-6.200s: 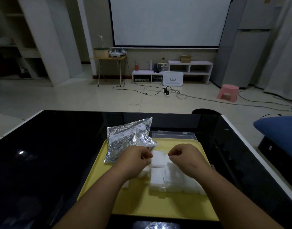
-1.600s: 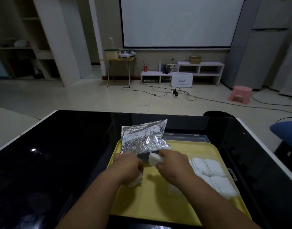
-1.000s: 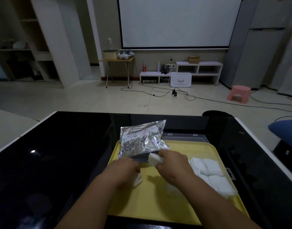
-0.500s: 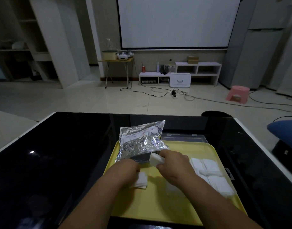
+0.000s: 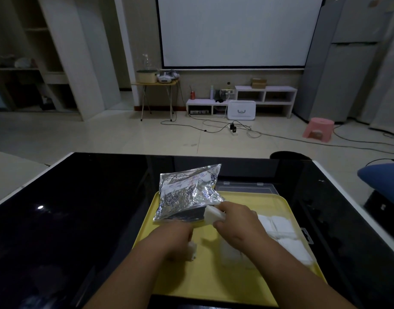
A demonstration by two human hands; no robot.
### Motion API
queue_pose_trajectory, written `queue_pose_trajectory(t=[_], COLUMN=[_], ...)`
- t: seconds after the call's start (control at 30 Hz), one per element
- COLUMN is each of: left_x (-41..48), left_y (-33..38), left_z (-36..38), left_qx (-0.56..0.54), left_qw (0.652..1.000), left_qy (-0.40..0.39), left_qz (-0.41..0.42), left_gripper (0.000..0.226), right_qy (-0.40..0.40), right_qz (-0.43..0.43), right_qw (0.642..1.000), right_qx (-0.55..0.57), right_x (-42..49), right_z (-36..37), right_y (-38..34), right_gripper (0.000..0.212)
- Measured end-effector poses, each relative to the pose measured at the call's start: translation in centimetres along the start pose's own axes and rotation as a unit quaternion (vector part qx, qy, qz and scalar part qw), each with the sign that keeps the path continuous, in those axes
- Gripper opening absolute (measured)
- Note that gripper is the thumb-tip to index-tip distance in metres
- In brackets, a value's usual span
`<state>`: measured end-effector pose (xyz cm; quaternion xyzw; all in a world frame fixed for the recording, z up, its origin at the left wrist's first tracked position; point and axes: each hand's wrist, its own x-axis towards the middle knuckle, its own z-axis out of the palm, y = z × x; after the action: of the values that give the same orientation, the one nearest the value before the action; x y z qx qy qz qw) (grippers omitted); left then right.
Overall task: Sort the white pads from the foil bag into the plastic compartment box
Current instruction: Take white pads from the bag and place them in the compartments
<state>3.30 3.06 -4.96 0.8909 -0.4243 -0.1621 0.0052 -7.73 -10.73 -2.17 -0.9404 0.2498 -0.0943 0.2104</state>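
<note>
A silver foil bag lies on the far left part of a yellow tray, its open mouth facing me. My right hand pinches a white pad just at the bag's mouth. My left hand is closed over another white pad, low over the tray. The clear plastic compartment box sits on the tray's right side with several white pads in it; my right forearm hides part of it.
The tray rests on a glossy black table with white edges. A clear lid lies beyond the tray's far edge. A blue cushion is off the table to the right.
My right hand has kept its pad by the bag's mouth. My left hand has closed further over its pad, so less of that pad shows than half a second ago.
</note>
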Motion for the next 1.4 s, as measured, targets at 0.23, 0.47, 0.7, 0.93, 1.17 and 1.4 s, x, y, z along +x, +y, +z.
queue_pose_trajectory(t=[0.23,0.47,0.7,0.93,1.17,1.4], left_x=[0.1,0.7,1.3,1.3,1.3,0.9], left_y=[0.5,0.9,2.0,3.7,5.8,6.5], left_z=[-0.7,-1.3,-1.6,-2.2,-1.3,-1.3], left_qx=[-0.116,-0.312,-0.477,-0.537,-0.519,-0.442], left_qw=[0.987,0.923,0.843,0.821,0.847,0.894], left_qy=[0.113,0.223,0.233,0.177,0.107,0.071], left_qz=[-0.009,-0.038,-0.081,-0.074,-0.039,-0.023], left_gripper=[0.025,0.018,0.018,0.028,0.022,0.018], right_qy=[0.009,0.029,0.019,0.075,0.056,0.015], right_qz=[0.015,0.04,0.084,0.148,0.179,0.22], right_qw=[0.998,0.982,0.947,0.91,0.931,0.954], right_qx=[0.059,0.182,0.31,0.381,0.312,0.203], right_x=[-0.1,-0.2,-0.7,-0.6,-1.2,-1.6], right_z=[-0.6,-1.6,-2.4,-4.2,-6.8,-8.2], right_y=[0.5,1.5,2.4,4.0,6.8,8.9], right_gripper=[0.017,0.018,0.016,0.025,0.009,0.013])
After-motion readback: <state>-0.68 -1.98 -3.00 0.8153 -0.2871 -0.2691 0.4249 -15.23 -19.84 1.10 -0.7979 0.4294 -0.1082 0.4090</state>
